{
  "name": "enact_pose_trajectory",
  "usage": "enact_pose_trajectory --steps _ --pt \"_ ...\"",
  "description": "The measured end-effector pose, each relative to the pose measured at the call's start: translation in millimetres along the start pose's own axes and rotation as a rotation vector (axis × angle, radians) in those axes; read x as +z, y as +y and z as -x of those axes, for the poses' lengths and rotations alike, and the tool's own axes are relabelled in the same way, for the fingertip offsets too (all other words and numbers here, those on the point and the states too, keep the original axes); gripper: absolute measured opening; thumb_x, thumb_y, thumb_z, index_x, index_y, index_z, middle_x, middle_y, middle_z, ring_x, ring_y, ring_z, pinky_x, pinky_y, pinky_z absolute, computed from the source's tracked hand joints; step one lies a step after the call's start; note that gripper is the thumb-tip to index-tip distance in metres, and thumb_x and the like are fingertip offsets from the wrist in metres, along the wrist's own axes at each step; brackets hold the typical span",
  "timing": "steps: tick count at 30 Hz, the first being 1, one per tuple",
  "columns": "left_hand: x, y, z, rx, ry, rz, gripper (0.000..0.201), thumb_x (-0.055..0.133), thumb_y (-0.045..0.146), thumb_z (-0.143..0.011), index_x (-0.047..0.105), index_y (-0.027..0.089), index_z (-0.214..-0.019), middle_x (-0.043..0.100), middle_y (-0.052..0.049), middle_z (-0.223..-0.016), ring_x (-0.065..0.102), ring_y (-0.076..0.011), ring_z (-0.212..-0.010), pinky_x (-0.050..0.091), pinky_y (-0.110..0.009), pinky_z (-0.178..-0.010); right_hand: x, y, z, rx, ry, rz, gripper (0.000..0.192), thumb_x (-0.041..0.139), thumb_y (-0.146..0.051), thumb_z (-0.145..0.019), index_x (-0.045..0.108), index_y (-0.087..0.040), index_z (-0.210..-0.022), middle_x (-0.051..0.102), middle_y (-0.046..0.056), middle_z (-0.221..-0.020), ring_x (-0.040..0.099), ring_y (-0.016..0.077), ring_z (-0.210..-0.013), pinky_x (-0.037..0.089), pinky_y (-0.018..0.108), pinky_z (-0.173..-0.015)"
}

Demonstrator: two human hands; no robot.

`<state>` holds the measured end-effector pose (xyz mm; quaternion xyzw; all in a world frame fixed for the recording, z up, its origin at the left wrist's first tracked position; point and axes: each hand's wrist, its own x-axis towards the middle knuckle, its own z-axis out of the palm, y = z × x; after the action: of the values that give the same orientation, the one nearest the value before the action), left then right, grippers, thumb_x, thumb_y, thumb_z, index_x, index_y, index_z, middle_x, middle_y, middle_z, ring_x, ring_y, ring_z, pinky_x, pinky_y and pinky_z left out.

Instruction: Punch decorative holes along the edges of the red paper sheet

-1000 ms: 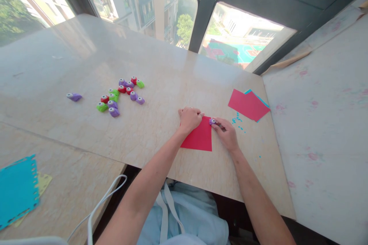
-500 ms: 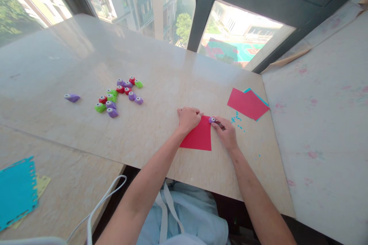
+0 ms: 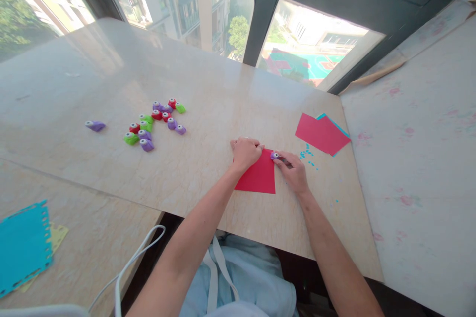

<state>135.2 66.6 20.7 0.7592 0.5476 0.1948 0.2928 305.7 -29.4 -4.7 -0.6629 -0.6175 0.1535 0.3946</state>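
A red paper square [image 3: 258, 179] lies flat on the marble table [image 3: 208, 104] in front of me. My left hand [image 3: 245, 152] presses down on its far left corner with fingers curled. My right hand [image 3: 294, 171] grips a small purple paper punch [image 3: 274, 155] set on the sheet's far right corner.
A cluster of several small purple, green and red punches [image 3: 156, 123] sits at the left, with one purple punch [image 3: 95, 126] apart. Red and blue sheets [image 3: 322, 133] lie at the far right, with blue paper bits [image 3: 308, 154] beside them. A punched blue sheet [image 3: 23, 246] lies at bottom left. A white cable [image 3: 130, 267] hangs near my lap.
Both hands stay on the red sheet and the purple punch; only the camera shifted slightly.
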Motion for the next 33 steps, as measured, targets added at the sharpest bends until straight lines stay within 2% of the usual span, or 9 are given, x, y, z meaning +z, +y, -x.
enact_pose_trajectory --steps 6,22,27,29,31,33 --pt "1.7 -1.0 -0.4 0.006 -0.006 0.026 0.028 0.054 0.037 -0.086 0.076 0.024 -0.077 0.072 -0.007 -0.081 0.059 -0.0249 -0.092 0.028 -0.042 -0.088 -0.2 -1.2 -0.7 -0.016 0.0 0.012 0.033 0.062 -0.044 -0.087 0.071 -0.026 -0.113 0.072 0.009 -0.11 0.063 0.0251 -0.1 0.055 0.04 -0.078" --pt "1.3 1.7 -1.0 -0.013 -0.005 -0.024 0.031 0.052 0.039 -0.087 0.075 0.024 -0.073 0.073 -0.006 -0.08 0.06 -0.0242 -0.089 0.029 -0.041 -0.085 2.0 0.5 -1.2 -0.022 0.007 0.033 0.033 0.06 -0.047 -0.088 0.072 -0.029 -0.114 0.072 0.008 -0.111 0.063 0.026 -0.101 0.054 0.044 -0.083" --pt "0.0 4.2 -0.8 -0.025 -0.004 -0.054 0.029 0.05 0.038 -0.09 0.072 0.02 -0.082 0.073 -0.009 -0.088 0.06 -0.0264 -0.095 0.032 -0.043 -0.088 1.3 -1.4 -2.0 -0.029 -0.013 0.057 0.034 0.059 -0.047 -0.088 0.07 -0.028 -0.115 0.072 0.008 -0.11 0.063 0.026 -0.101 0.053 0.044 -0.084" --pt "-2.5 5.5 4.7 0.016 0.051 -0.059 0.026 0.051 0.038 -0.092 0.07 0.019 -0.092 0.072 -0.011 -0.097 0.059 -0.0277 -0.101 0.033 -0.045 -0.091 1.1 -1.6 -2.2 -0.031 -0.014 0.052 0.034 0.059 -0.047 -0.088 0.071 -0.027 -0.114 0.073 0.009 -0.11 0.064 0.026 -0.1 0.052 0.044 -0.084" --pt "-5.7 4.7 13.6 0.118 0.11 -0.071 0.024 0.051 0.035 -0.092 0.066 0.019 -0.103 0.067 -0.012 -0.111 0.056 -0.028 -0.11 0.034 -0.045 -0.095 1.1 -1.5 -2.3 -0.029 -0.013 0.047 0.034 0.059 -0.048 -0.088 0.071 -0.027 -0.113 0.073 0.009 -0.109 0.064 0.0262 -0.1 0.052 0.044 -0.085" --pt "-8.7 0.5 24.1 0.237 0.117 -0.085 0.024 0.05 0.031 -0.093 0.062 0.02 -0.111 0.062 -0.013 -0.124 0.052 -0.0268 -0.12 0.033 -0.044 -0.101 1.1 -1.2 -2.3 -0.027 -0.015 0.043 0.034 0.059 -0.048 -0.088 0.071 -0.027 -0.113 0.072 0.009 -0.109 0.064 0.0262 -0.1 0.052 0.044 -0.085"
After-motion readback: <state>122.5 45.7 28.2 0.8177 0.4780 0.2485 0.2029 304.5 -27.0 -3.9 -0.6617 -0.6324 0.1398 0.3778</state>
